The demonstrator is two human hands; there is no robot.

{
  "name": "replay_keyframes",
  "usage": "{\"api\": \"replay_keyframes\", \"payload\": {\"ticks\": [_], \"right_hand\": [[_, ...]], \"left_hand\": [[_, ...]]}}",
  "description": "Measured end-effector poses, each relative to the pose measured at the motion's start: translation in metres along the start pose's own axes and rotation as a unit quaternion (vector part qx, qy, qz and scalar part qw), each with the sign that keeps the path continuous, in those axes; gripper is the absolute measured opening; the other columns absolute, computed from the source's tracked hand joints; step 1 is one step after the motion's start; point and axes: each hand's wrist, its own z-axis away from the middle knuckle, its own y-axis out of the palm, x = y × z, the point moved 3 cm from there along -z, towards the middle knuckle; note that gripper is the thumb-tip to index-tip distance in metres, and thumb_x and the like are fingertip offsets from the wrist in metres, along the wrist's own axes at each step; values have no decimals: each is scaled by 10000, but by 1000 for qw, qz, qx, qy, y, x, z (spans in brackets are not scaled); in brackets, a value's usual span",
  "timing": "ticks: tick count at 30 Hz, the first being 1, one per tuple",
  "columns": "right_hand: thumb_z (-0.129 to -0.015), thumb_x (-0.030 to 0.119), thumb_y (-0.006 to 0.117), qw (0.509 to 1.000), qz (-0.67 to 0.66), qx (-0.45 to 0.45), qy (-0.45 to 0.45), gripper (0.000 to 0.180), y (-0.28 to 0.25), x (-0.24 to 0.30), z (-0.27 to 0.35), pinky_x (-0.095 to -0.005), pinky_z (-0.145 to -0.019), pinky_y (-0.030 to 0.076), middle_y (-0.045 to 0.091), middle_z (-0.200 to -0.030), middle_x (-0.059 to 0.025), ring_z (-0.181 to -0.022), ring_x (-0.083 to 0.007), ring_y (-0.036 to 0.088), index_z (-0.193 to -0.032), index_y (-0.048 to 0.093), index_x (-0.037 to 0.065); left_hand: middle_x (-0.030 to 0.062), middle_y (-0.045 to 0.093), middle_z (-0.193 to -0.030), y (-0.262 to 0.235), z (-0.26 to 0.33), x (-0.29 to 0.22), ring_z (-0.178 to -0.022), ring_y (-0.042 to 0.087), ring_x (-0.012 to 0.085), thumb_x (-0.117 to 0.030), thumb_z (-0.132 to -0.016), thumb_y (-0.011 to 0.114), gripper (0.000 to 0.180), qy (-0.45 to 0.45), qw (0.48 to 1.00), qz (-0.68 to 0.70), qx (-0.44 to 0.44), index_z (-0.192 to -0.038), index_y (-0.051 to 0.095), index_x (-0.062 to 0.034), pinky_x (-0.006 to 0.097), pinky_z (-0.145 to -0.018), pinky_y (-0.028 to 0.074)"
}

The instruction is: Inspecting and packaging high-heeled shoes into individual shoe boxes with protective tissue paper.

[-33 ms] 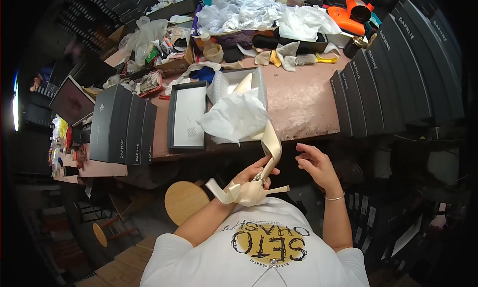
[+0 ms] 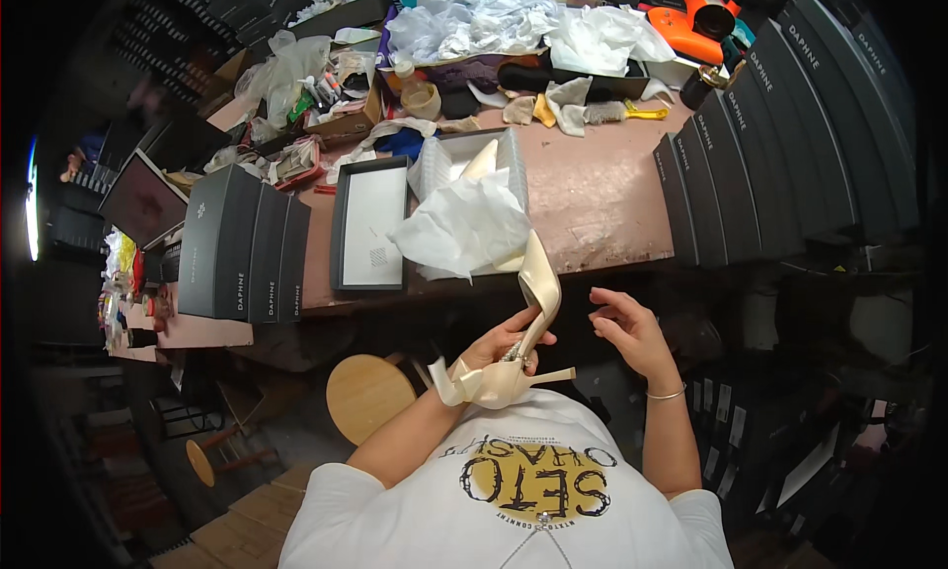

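A cream high-heeled shoe (image 2: 539,278) is in my left hand (image 2: 486,349), whose fingers wrap round its middle. Its pointed toe is directed toward the table, and its slim heel sticks out to the right close to my shirt. A pale ribbon or strap (image 2: 446,383) hangs at the shoe's back, with something sparkly beside my fingers. My right hand (image 2: 629,329) is raised to the right of the shoe, fingers apart and holding nothing. Beyond the toe, white tissue paper (image 2: 459,223) drapes over an open shoebox (image 2: 513,164). Another cream shoe (image 2: 483,160) lies partly hidden in that box.
Left of the open box lies a dark box lid (image 2: 370,223) with a white inside. Dark shoeboxes stand at the left (image 2: 222,243) and in a long row at the right (image 2: 731,174). Crumpled paper (image 2: 474,21), a yellow-handled brush (image 2: 622,113) and an orange blow dryer (image 2: 691,31) crowd the back.
The table and its boxes sit very slightly higher in the picture. Both hands and the held shoe keep almost the same pose; the ribbon's end has shifted a little.
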Motion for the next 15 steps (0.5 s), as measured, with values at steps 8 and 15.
{"api": "replay_keyframes", "payload": {"ticks": [8, 15], "right_hand": [[-843, 10, 615, 996, 39, -52, -60, 325, -16, 7, 33, -227, -714, 492, 599, -1034, -79, -852, -113, 590, -1165, 580, -1], [-811, -25, 610, 977, 169, -6, -127, 380, 5, 32, 23, -281, -820, 488, 581, -1112, -112, -960, -193, 599, -1187, 570, 22]], "left_hand": [[202, 533, -1160, 23, -8, 36, -703, 576, 201, -193, -888, 463, 634, -32, 997, 72, 9, -1451, 205, -62, 291, -635, 530], [239, 498, -1200, 27, -9, 31, -712, 576, 212, -203, -918, 438, 592, -40, 988, 150, 21, -1448, 210, -74, 259, -582, 566]]}}
